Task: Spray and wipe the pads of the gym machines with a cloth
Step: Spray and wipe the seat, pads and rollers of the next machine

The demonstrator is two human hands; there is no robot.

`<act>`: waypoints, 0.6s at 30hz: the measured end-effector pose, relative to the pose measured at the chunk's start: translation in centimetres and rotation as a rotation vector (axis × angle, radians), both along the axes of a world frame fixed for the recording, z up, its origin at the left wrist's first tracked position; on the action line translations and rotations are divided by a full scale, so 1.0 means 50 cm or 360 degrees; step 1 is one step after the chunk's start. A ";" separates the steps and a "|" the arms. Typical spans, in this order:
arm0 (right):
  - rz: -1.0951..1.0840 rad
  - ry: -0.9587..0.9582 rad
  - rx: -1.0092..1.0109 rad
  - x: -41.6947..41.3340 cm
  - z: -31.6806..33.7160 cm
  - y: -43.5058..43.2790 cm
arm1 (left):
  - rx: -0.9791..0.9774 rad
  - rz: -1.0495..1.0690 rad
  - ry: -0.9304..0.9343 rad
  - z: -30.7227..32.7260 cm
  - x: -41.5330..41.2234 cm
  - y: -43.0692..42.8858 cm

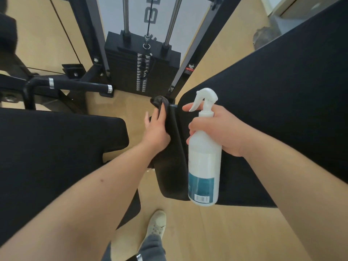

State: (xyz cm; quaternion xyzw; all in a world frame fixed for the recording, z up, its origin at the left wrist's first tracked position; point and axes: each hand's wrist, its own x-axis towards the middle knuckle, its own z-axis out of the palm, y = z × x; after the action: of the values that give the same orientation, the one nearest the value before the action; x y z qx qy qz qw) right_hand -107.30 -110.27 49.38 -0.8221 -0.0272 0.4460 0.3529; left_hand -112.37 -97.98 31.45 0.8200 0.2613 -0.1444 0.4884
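My left hand [157, 129] presses a dark cloth [160, 102] flat against the left side edge of a large black pad [282, 102] that runs from the centre to the upper right. The cloth bunches above my fingertips. My right hand [216, 129] grips the neck of a white spray bottle [204, 166] with a blue label, held upright over the same pad, index finger stretched along the trigger and the nozzle pointing left. A second black pad [56, 147] fills the left side.
A black weight stack [141, 70] with chrome guide rods and a cable stands ahead. A black machine arm [75, 84] crosses at the left. Light wood floor [235, 232] lies below, with my shoe [156, 225] on it between the pads.
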 end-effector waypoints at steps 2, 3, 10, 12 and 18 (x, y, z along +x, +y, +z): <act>0.0007 -0.0001 0.0009 -0.002 0.001 -0.002 | -0.0084 0.0111 0.0018 -0.011 -0.004 -0.008; 0.0011 0.0011 0.0022 -0.003 0.001 -0.005 | -0.0153 0.0184 0.0038 -0.023 -0.018 -0.018; 0.0079 0.0033 0.0039 -0.006 0.005 -0.013 | -0.0479 0.0264 0.0237 -0.109 -0.150 -0.077; 0.0086 0.0023 0.0037 -0.003 0.002 -0.012 | -0.0447 0.0236 0.0211 -0.105 -0.124 -0.057; 0.0083 -0.0007 0.0061 -0.002 -0.002 -0.007 | -0.0389 0.0172 0.0017 -0.079 -0.008 0.026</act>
State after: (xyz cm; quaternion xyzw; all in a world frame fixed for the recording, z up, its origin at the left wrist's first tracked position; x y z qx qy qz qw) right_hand -107.38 -110.61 49.29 -0.8152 -0.0579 0.4527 0.3566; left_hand -112.80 -96.67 27.50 0.7383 0.2882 -0.1529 0.5903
